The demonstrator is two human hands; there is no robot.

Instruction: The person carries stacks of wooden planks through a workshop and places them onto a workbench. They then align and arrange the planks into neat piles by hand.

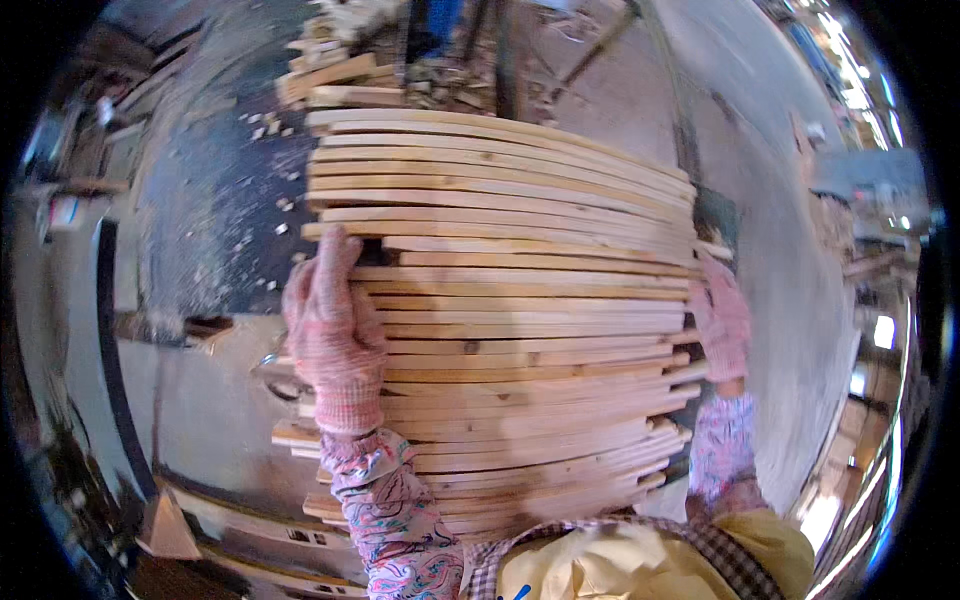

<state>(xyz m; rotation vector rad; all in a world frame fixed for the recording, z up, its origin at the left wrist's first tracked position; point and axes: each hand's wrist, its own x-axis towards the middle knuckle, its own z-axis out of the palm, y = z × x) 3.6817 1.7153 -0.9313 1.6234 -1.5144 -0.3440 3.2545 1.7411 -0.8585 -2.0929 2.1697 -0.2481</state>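
While pressed flat against opposite ends, the gloved left hand [335, 330] and right hand [722, 320] clamp a stack of wooden slats [520, 320]. Both are open-palmed, squeezing inward so the loose slats stay aligned.

A tall stack of pale wooden slats [520, 320] lay flat, one upon another. Their ends were ragged and uneven. It stood close against the person's chest.
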